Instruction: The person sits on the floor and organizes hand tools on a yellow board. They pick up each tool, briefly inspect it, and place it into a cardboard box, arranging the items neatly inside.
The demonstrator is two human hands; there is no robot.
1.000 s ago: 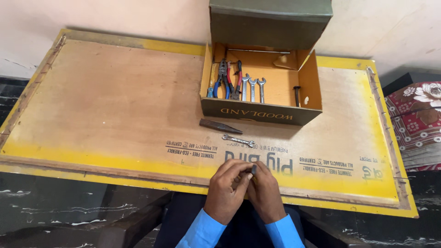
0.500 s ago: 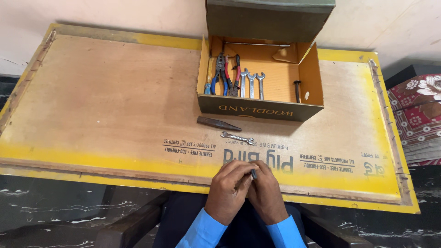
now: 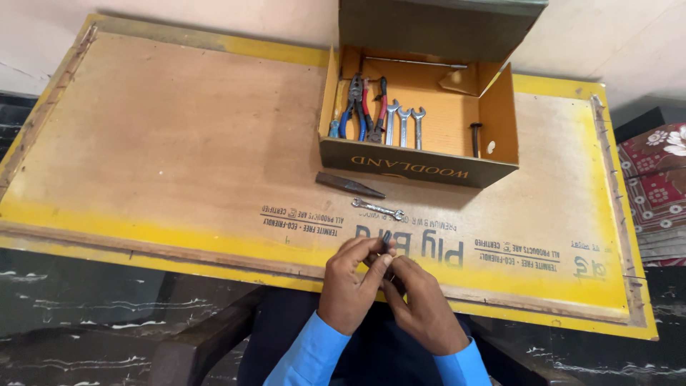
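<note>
Pinching a small dark metal piece (image 3: 386,248) between their fingertips, the left hand (image 3: 350,282) and right hand (image 3: 421,304) meet closed over the yellow-edged plywood board's (image 3: 179,143) near edge, below a small silver spanner (image 3: 377,209).

My hands (image 3: 386,289) sit together at the near edge of the board (image 3: 164,150), about the middle of its length. To my left the board is bare wood out to the left edge and the far left corner, so my left hand could sweep there freely. Straight ahead, a small spanner (image 3: 378,209) lies just beyond my fingers, and a dark chisel (image 3: 349,185) lies just past it. Behind these the open cardboard box (image 3: 418,169) stands at the far edge, its front wall blocking a flat reach and its raised lid (image 3: 436,28) overhanging the back. To my right, the board is open between the box and the right edge.
</note>
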